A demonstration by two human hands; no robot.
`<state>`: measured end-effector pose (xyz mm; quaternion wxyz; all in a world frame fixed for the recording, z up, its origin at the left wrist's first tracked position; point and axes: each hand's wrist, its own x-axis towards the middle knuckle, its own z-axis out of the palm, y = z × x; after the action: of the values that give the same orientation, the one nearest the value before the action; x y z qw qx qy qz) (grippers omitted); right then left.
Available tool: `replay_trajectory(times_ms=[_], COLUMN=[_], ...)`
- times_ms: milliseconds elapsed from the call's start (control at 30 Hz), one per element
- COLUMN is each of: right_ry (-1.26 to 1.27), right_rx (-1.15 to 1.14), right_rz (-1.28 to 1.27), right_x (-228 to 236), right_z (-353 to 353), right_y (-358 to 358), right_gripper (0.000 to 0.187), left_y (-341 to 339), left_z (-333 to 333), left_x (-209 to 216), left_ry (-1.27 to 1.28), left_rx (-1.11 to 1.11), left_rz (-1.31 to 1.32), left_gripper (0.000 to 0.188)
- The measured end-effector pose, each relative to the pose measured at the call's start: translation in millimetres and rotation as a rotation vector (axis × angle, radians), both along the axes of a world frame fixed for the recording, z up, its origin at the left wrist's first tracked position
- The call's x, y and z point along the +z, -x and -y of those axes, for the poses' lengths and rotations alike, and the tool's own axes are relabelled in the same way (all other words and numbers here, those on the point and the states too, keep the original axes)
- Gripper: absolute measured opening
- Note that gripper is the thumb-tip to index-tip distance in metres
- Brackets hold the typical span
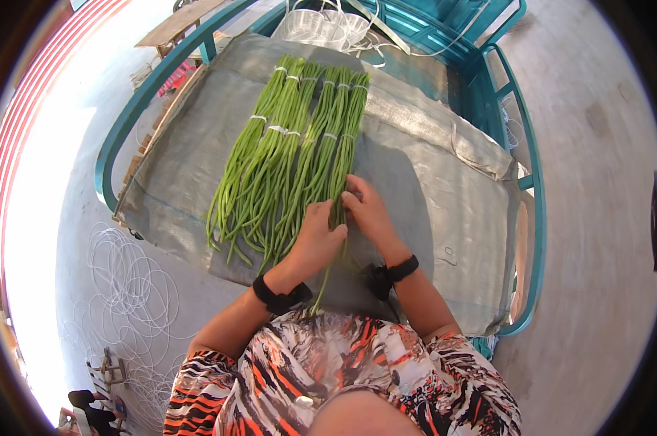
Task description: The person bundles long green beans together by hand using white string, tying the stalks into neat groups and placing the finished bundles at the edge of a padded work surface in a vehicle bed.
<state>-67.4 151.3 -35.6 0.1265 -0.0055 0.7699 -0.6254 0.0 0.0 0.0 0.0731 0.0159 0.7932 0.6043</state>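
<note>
Several bundles of green yard-long beans [277, 156] lie side by side on a grey woven cover, tied with white bands near their far ends and farther down. The rightmost bundle of long beans [344, 134] runs down between my hands. My left hand [317, 236] is closed round this bundle's near part from the left. From the right, my right hand [370, 214] has its thumb and fingers closed on the edge of the same bundle. One loose bean hangs below the hands toward my shirt. My fingers partly hide the bundle's near end.
The grey cover [459, 211] lies over the bed of a teal metal-railed cart [535, 218]. Clear plastic baskets [310, 27] and white straps are at the far end. Tangled white cord [128, 280] lies on the floor at left, near a small wooden stool [110, 368].
</note>
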Motion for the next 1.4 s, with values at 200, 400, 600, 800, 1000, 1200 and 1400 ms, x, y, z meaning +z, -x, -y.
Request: replay_trajectory(times_ms=[200, 400, 600, 800, 1000, 1200, 1400], right_ry=[-0.088, -0.437, -0.706, -0.753, -0.882, -0.661, -0.568], right_rx=[0.012, 0.017, 0.028, -0.116, -0.237, -0.437, -0.512], right_rz=[-0.143, -0.387, -0.663, -0.695, -0.574, -0.474, -0.442], right_x=[1.3, 31.8, 31.3, 39.6, 24.4, 6.1, 3.7], right_z=[2.0, 14.7, 20.4, -7.7, -32.4, -54.5, -52.1], right_y=[-11.4, -37.4, -51.3, -82.8, -137.8, -168.5, -167.5], right_gripper=[0.041, 0.041, 0.042, 0.042, 0.04, 0.037, 0.031], left_y=[-4.2, -8.1, -16.3, -20.5, -23.1, -19.7, -24.3], left_z=[6.0, 14.9, 35.1, 116.0, 176.7, 199.7, 190.6], left_x=[0.1, 10.4, 33.2, 28.2, -22.9, -28.9, -21.4], left_ry=[0.262, 0.375, 0.393, 0.518, 0.875, 0.638, 0.63], left_rx=[-0.057, -0.212, -0.291, -0.123, 0.229, 0.198, 0.224], left_rz=[-0.249, -0.162, -0.171, -0.328, -0.357, -0.367, -0.412], left_gripper=[0.056, 0.053, 0.046, 0.044, 0.058, 0.052, 0.041])
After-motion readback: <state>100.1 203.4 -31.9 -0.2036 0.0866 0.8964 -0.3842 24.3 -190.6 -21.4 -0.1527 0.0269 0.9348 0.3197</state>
